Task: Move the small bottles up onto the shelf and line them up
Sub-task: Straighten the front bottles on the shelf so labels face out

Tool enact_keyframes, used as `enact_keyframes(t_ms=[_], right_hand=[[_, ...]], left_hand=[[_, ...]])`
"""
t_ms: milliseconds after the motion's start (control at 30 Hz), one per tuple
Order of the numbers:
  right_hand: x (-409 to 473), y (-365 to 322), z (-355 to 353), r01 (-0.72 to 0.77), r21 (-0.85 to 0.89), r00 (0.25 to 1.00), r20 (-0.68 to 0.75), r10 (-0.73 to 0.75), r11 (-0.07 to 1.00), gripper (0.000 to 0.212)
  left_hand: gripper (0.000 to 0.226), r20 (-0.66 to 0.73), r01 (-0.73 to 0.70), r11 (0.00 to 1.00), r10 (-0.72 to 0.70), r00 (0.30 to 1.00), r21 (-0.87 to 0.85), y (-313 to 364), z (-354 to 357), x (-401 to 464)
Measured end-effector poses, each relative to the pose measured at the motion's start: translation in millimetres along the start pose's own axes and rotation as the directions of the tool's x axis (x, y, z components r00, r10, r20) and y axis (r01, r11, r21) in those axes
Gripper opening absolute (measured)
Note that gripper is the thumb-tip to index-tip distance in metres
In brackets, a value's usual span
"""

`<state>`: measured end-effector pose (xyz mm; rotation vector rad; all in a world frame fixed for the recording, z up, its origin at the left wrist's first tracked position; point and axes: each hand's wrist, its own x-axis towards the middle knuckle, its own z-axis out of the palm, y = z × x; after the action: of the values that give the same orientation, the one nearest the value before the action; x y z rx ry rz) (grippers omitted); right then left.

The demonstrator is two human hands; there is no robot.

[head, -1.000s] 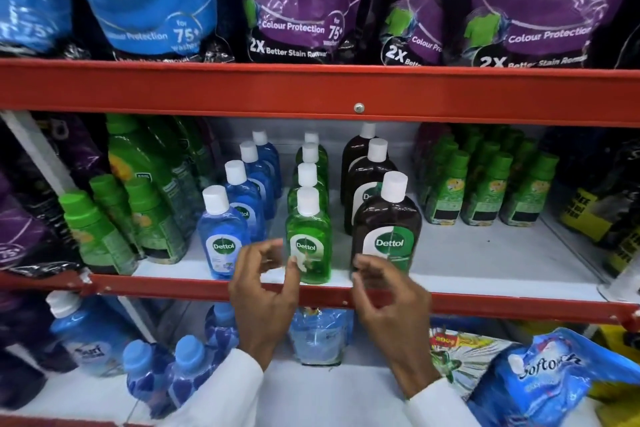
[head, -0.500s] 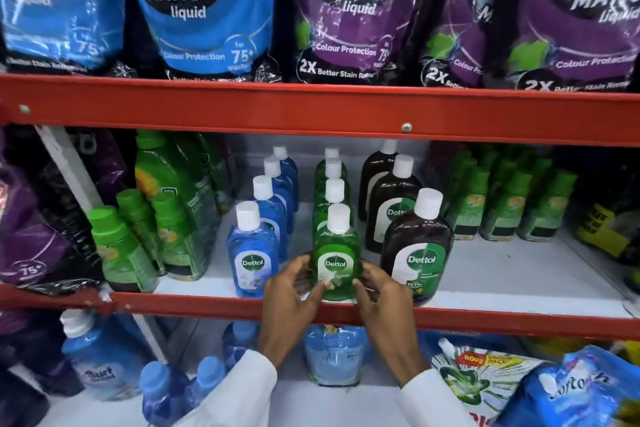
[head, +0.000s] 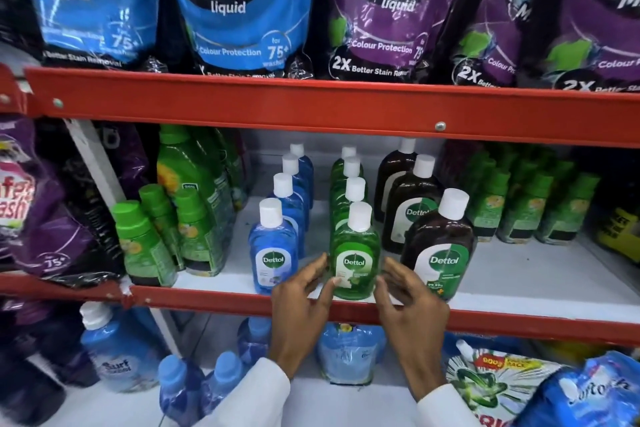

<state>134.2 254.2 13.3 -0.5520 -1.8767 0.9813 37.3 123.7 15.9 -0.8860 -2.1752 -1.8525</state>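
Three rows of small Dettol bottles with white caps stand on the white middle shelf [head: 519, 274]: blue [head: 273, 253], green [head: 354, 255] and brown [head: 438, 246]. The front green bottle stands upright at the shelf's front edge. My left hand [head: 299, 308] is at its left side, thumb tip against the label. My right hand [head: 410, 305] is at its right side, fingertips just off the bottle. Both hands have their fingers spread and hold nothing.
Green bottles with green caps stand left [head: 149, 243] and right [head: 526, 208] of the Dettol rows. A red rail [head: 207, 303] edges the shelf; another red rail [head: 311, 104] carries detergent pouches [head: 235, 7] above. Blue bottles [head: 114, 350] and pouches [head: 491, 381] fill the lower shelf.
Both hands closed in on the front green bottle half a second ago. Now their fingers have loosened and sit at its sides. The view has shifted slightly.
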Motion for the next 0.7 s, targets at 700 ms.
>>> enact_keyframes(t_ms=[700], right_hand=[[-2,-33,100,0.07,-0.026,0.921,0.385,-0.055,0.997,0.03]], left_hand=[[0.047,-0.005,0.127,0.991,-0.126,0.992,0.041,-37,-90,33]])
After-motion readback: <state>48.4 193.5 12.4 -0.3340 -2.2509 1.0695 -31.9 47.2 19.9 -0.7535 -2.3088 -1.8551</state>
